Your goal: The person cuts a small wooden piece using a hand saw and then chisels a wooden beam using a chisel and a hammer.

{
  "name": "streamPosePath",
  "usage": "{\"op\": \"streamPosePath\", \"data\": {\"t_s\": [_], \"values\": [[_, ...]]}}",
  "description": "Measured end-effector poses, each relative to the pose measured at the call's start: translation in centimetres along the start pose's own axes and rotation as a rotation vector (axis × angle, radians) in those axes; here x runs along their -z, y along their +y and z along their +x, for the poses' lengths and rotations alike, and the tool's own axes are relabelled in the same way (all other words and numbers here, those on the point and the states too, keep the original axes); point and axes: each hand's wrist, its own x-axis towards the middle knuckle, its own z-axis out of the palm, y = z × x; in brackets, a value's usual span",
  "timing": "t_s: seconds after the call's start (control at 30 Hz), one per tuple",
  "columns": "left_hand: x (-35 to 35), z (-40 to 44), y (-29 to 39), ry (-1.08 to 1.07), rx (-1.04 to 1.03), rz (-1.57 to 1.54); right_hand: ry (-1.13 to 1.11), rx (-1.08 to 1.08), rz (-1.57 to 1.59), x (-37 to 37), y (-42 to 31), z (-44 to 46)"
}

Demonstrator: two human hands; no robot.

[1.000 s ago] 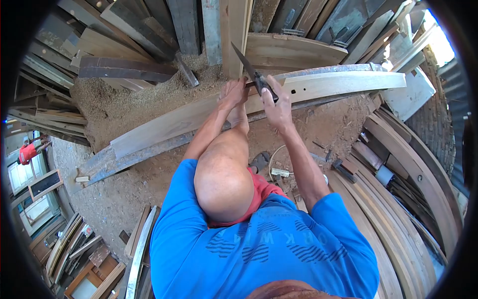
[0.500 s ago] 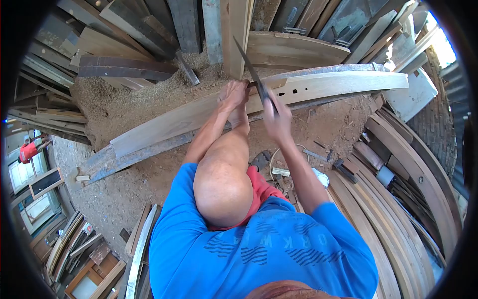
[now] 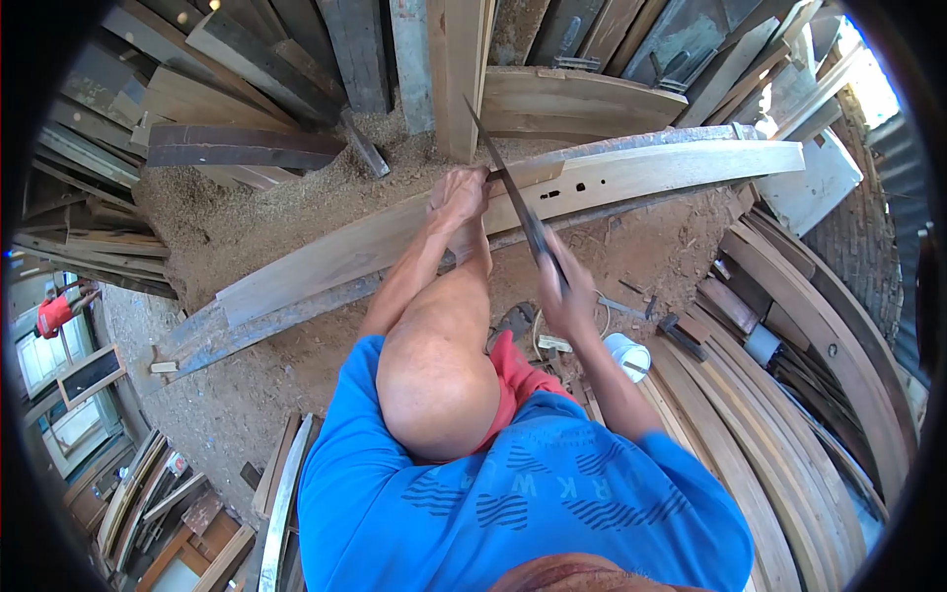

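My right hand (image 3: 570, 304) is wrapped around the dark handle of a handsaw (image 3: 515, 189). Its long, narrow blade points away from me and crosses a thin brown wood piece (image 3: 543, 175). That piece lies along the upper edge of a pale, curved board (image 3: 681, 170) with several dark slots and holes. My left hand (image 3: 460, 195) is closed at the piece's near end, just left of the blade, and seems to press it against the board. My bare knee (image 3: 434, 380) is raised below the left forearm, with the foot close to the board.
Beneath the board runs a worn beam (image 3: 187, 340). Sawdust (image 3: 256, 222) is heaped behind it. Planks lean at the back, including an upright post (image 3: 459, 79). To my right are curved timbers (image 3: 779, 434), a hammer (image 3: 685, 335) and a white bucket (image 3: 627, 357).
My right hand has drawn the saw back toward my body, down and slightly right. My left hand stays at the same place on the wood. The view has shifted slightly.
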Motion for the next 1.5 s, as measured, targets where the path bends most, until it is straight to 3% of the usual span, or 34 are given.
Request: {"op": "streamPosePath", "data": {"t_s": [0.03,0.07,0.13,0.23,0.27,0.3,0.4,0.53,0.6,0.67,0.7,1.0,1.2,1.23,1.33,1.5], "values": [[0.3,0.0,0.4,-0.030,0.029,-0.012,-0.024,-0.099,0.002,-3.0,1.5,4.5],[0.2,-0.3,0.7,-0.044,0.053,-0.004,0.106,0.121,0.106,-6.0,2.6,9.0],[1.1,0.2,0.8,-0.068,0.076,0.029,0.080,0.030,-0.052,-8.2,2.6,13.0],[0.7,0.4,0.7,-0.041,0.087,-0.038,0.014,0.034,0.096,-3.7,1.6,7.6],[-0.2,0.5,0.0,0.001,0.038,-0.021,-0.059,-0.059,0.056,-0.7,-0.2,3.7],[-1.3,0.9,-1.1,0.039,-0.012,0.000,0.016,0.101,-0.014,1.1,0.3,-0.5],[-1.6,1.0,-0.9,0.052,-0.046,0.019,-0.068,-0.107,0.071,5.6,-1.1,-8.1],[-0.3,0.2,-0.1,0.127,-0.054,-0.012,-0.071,-0.078,0.067,0.4,-0.3,0.3],[-0.8,0.2,0.2,0.055,-0.005,-0.052,0.125,0.140,0.080,-5.4,2.9,8.1],[-0.7,0.8,0.0,0.027,0.021,-0.022,0.039,-0.071,0.031,-7.1,2.1,13.0],[-1.0,0.9,0.0,0.034,0.033,0.014,0.032,-0.075,0.033,-7.2,2.1,13.7],[-1.2,2.1,-0.3,-0.100,0.093,0.039,0.098,0.016,0.018,-7.5,2.5,11.0],[-2.3,1.7,-2.4,-0.123,0.041,0.150,-0.002,-0.211,0.068,-5.9,0.7,9.2],[-1.7,1.3,-2.4,-0.103,-0.053,0.081,-0.029,-0.227,0.057,-5.6,0.8,9.0],[-4.7,1.1,-7.3,0.049,-0.200,0.067,0.045,-0.142,0.114,-6.2,2.1,8.2],[-5.4,1.2,-9.8,-0.007,-0.126,0.068,0.103,-0.057,0.166,-6.4,3.9,6.8]]}}
